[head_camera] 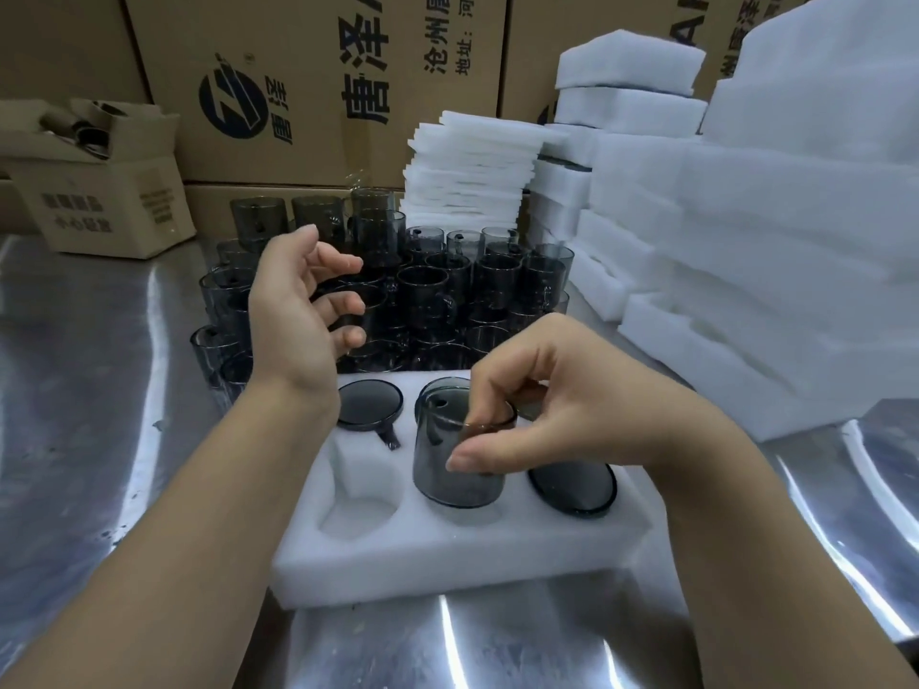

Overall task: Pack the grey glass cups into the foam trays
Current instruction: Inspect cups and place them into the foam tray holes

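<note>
In the lower centre of the frame, the right hand [562,415] pinches the top edge of a grey glass cup [455,469] between thumb and curled fingers, the cup standing upright in the middle near slot of the white foam tray [447,564] on the metal table [99,390]. Two seated cups [369,405] fill the tray's far-left and near-right slots, and the near-left slot [358,509] is bare. At centre left, the left hand [293,310] hovers over the crowd of loose cups [447,281], fingers spread, loosely curled and holding nothing.

Left grip [298,310], right grip [562,405] bare; forearms [199,489] bare.
</note>
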